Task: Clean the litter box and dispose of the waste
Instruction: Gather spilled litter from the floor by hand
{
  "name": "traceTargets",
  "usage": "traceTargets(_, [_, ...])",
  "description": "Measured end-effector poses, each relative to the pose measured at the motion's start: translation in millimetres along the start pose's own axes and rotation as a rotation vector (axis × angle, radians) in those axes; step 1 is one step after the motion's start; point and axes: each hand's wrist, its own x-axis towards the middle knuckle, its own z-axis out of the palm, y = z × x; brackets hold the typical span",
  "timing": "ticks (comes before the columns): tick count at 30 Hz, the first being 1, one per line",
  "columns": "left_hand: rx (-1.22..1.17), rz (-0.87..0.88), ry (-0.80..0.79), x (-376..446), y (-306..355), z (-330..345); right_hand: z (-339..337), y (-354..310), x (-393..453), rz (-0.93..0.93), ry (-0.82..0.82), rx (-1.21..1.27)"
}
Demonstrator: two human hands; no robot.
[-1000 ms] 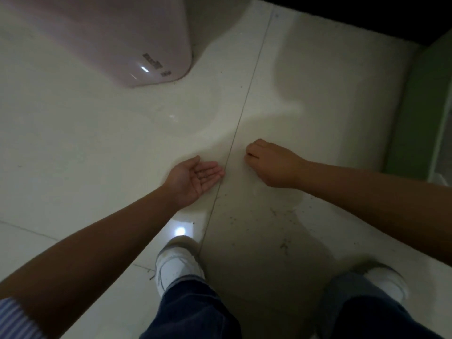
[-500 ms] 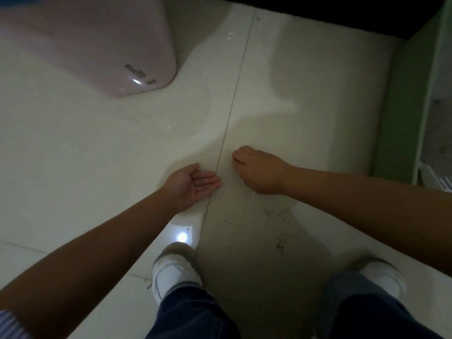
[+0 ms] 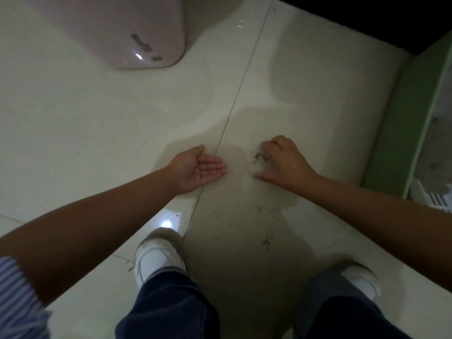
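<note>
We look down at a glossy cream tiled floor [image 3: 102,133], with a thin grout line running from the top centre down toward the lower middle of the frame. Our left hand [image 3: 195,168] lies palm up just left of that line, at the centre of the frame, fingers straight and together; a few dark litter grains [image 3: 205,166] sit in the cupped palm, so this grip is wide open and merely carries them. Our right hand [image 3: 285,161] is to the right of the line, palm down on the floor, fingers curled at a small heap of dark scattered litter crumbs [image 3: 258,156] and thumb stretched out toward the left hand; whether the fingertips actually pinch any crumbs we cannot tell. More specks dot the floor lower down, toward our white shoes [image 3: 156,255] and dark blue trousers [image 3: 171,307].

In the upper left of the frame stands a pale pink rounded plastic container [image 3: 117,30], with a small dark logo and label near its lower corner; the writing is too blurred to read. Along the right edge runs a green-walled litter box [image 3: 401,133], grey litter showing inside it, with a white slotted part at its lower end. A striped sleeve [image 3: 14,294] shows at the lower left.
</note>
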Motion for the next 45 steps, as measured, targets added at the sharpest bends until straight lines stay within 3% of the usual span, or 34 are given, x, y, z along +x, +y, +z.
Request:
traceTargets(9, [0.006, 0.029, -0.009, 2.1, -3.0, -0.5, 17.7, -20.2, 6.9, 0.032, 0.007, -0.072])
traceTargets(12, [0.004, 0.039, -0.008, 2.6, -3.8, -1.1, 18.0, -18.7, 9.0, -0.075, 0.044, -0.107])
traceTargets(18, [-0.003, 0.043, -0.007, 1.7, -4.1, -0.6, 1.2, -13.8, 14.9, -0.282, -0.127, -0.282])
traceTargets(21, [-0.027, 0.054, 0.000, 1.2, -5.8, -0.7, -2.1, -12.0, 15.9, -0.359, -0.078, -0.324])
traceTargets(24, [-0.075, 0.068, 0.005, 2.0, -7.3, -0.4, 1.4, -16.0, 19.3, -0.314, -0.090, -0.286])
traceTargets(27, [-0.107, 0.073, 0.009, 2.0, -7.6, 0.2, -4.4, -24.3, 23.5, -0.079, -0.076, -0.163])
traceTargets(30, [-0.105, 0.067, 0.024, -0.5, -7.3, 1.4, -11.5, -28.4, 19.3, 0.224, -0.023, 0.257])
traceTargets(33, [-0.125, 0.059, 0.035, -3.7, -6.7, 6.3, -21.5, -48.5, 13.5, 0.316, -0.046, 0.849])
traceTargets(35, [-0.129, 0.056, 0.035, -4.1, -6.8, 8.5, -27.9, -57.7, 10.1, 0.296, -0.139, 1.031])
traceTargets(37, [-0.113, 0.028, 0.015, -3.6, -7.3, 9.4, -35.9, -52.4, 10.4, 0.261, -0.145, 0.892])
traceTargets(40, [-0.066, -0.012, 0.010, -3.1, -6.6, 8.4, -37.0, -25.0, 13.0, 0.214, -0.032, 0.382])
traceTargets(42, [-0.071, 0.007, 0.015, -3.2, -5.6, 6.1, -27.9, -15.6, 13.1, 0.177, -0.047, 0.195])
traceTargets(45, [-0.115, 0.084, 0.058, -2.4, -4.4, 2.5, -8.2, -25.8, 12.2, -0.133, -0.024, -0.028])
